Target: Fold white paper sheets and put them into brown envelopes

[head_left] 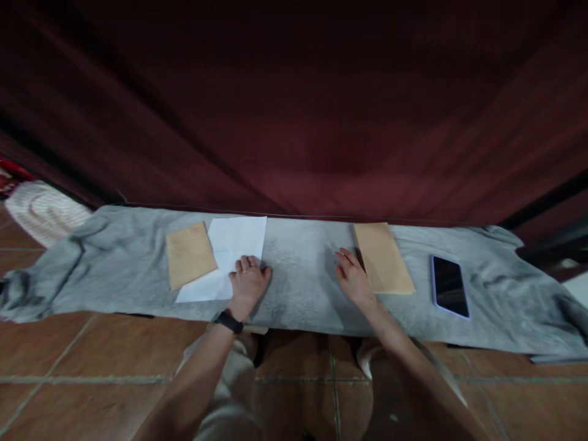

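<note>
My left hand (248, 283), with a dark band on its wrist, rests palm down on the right part of a white sheet of paper (239, 236); its fingers lie flat and the thumb is apart. A brown envelope (190, 256) lies tilted over the sheet's left side, a faint reddish mark in its top corner. On the right, my right hand (353, 278) hovers or rests at the left edge of a stack of brown envelopes (384, 260). Its fingers are loosely bent and apart, and nothing shows between them.
A grey cloth (303, 269) covers the long narrow surface, wrinkled at both ends. Right of the stack lies a phone (450, 286) in a light purple case. Dark red fabric (312, 147) rises behind the surface. Brown floor tiles (110, 349) show in front.
</note>
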A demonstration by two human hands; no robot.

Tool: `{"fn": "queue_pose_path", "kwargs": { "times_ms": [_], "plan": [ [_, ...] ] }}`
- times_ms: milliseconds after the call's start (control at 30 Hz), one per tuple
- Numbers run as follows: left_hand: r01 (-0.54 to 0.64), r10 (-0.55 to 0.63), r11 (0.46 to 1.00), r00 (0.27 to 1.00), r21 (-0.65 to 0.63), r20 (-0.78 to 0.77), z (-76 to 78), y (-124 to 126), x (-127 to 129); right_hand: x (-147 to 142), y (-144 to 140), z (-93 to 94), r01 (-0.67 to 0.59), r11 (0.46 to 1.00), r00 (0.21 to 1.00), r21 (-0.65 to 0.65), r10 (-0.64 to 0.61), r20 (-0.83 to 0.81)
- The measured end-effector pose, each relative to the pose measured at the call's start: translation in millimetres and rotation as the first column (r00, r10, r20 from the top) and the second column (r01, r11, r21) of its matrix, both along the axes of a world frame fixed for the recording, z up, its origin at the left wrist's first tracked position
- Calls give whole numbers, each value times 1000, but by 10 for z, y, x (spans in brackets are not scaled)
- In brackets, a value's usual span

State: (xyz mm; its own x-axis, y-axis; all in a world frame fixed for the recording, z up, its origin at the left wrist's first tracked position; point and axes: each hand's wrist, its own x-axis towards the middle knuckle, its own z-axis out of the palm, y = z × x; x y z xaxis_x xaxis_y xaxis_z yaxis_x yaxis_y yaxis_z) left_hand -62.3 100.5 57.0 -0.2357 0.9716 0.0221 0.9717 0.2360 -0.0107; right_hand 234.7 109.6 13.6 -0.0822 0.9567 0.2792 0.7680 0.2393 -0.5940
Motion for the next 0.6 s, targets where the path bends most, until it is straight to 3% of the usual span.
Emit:
{"fn": "queue_pose_path", "kwargs": {
  "times_ms": [233, 400, 500, 600],
  "plan": [
    [41, -42, 998, 999, -56, -24, 93, 20, -42, -243, -55, 35, -62, 995, 998, -82, 63, 16],
    [51, -51, 999, 998, -8, 27, 163, 17, -116, -321, -78, 71, -137, 984, 990, -110, 140, 23],
    [85, -87, 996, 989, 23, 120, 169, -25, 62, -360, -50, 73, -129, 981, 989, -142, 116, -96],
    [147, -155, 988, 953, 51, 261, 129, -82, 420, -430, -13, 58, -115, 957, 936, -265, 15, -351]
  ]
}}
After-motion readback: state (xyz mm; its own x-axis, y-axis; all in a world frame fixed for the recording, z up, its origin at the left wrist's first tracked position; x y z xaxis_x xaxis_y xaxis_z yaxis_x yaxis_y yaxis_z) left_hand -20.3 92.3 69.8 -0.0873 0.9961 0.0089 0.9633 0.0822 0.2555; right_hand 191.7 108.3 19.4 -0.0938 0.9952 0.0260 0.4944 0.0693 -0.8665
